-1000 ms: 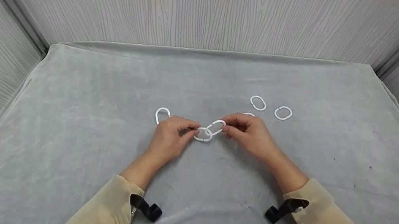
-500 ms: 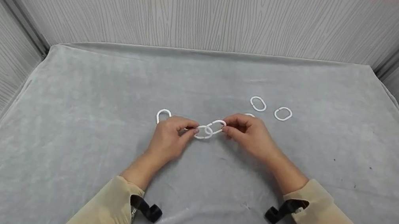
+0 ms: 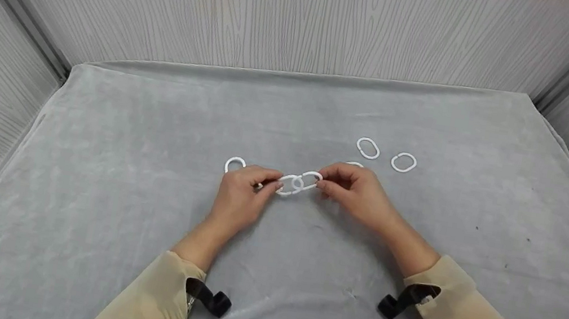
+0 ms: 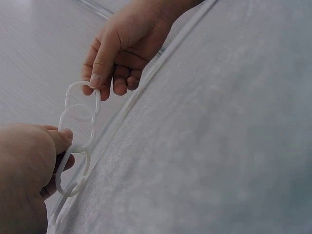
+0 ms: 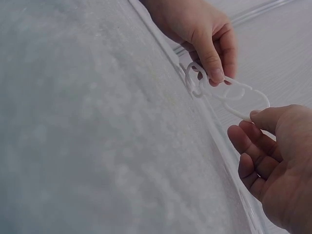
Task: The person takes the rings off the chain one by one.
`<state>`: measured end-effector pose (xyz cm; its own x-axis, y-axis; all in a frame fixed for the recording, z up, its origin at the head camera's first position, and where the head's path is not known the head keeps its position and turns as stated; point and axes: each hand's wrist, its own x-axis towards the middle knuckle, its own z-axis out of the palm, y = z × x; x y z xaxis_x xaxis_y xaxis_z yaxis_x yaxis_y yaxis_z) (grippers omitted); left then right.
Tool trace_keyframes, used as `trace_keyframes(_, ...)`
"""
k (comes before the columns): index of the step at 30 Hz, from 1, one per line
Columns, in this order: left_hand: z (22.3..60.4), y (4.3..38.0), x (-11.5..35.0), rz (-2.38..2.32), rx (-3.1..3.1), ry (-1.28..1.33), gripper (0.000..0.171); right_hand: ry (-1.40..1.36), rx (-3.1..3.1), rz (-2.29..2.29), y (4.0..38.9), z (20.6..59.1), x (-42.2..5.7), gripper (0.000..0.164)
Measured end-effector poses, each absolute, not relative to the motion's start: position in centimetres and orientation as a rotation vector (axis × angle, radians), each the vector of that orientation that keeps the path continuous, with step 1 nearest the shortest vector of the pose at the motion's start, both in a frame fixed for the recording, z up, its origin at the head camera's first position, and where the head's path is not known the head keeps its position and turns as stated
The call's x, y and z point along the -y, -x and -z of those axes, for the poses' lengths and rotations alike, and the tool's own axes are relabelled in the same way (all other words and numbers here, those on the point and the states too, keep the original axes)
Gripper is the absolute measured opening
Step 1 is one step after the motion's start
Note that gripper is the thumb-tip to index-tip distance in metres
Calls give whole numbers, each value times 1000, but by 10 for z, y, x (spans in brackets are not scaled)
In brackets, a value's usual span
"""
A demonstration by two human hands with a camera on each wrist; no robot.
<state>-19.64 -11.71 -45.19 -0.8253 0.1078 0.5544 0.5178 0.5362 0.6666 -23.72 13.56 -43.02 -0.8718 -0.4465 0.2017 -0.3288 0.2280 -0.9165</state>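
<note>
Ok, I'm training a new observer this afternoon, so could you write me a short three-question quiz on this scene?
1. Multiple choice: what colour is the near ring that the right hand pinches? A) black B) white C) red
2. True or false: it is linked with the middle ring, which the left hand pinches.
3. Count: in the head view, how many outlying rings show whole on the grey cloth, beyond the right hand?

Key:
1. B, white.
2. True; the two interlock.
3. Two; a third ring is partly hidden by the right hand.
</note>
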Motion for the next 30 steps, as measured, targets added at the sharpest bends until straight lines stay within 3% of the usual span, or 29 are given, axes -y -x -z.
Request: trace_keyframes(30, 450, 196, 117, 1259, 2288, 460, 7, 744, -2365, 1697, 236, 429, -134, 11)
